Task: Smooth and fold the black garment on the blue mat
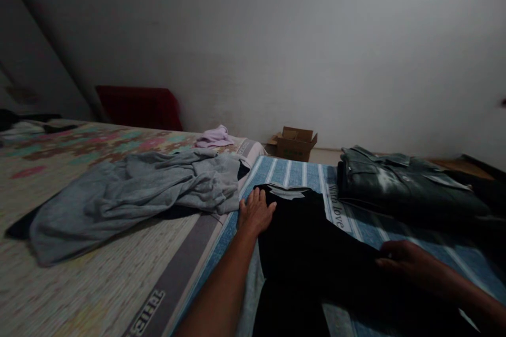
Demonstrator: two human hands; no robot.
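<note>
Two bare hands work on the black top (292, 242), which lies on the blue sheet (290, 168) from the centre of the frame to its lower edge. The left hand (256, 213) is open, palm down, fingers spread over the shoulder beside the collar (288, 192). The right hand (409, 263), lower right, has thumb and fingers closed on the sleeve (356, 253).

To get the cloth flat, it would probably be best to keep the left palm pressing lightly while the right draws the sleeve outward evenly; too hard a pull could drag the collar askew.

The collar points to the top of the frame. The top's long axis appears to run from there down to the bottom edge, while the sleeve slants toward the lower right. Darkness hides the lower folds, so I cannot tell how they lie.
</note>
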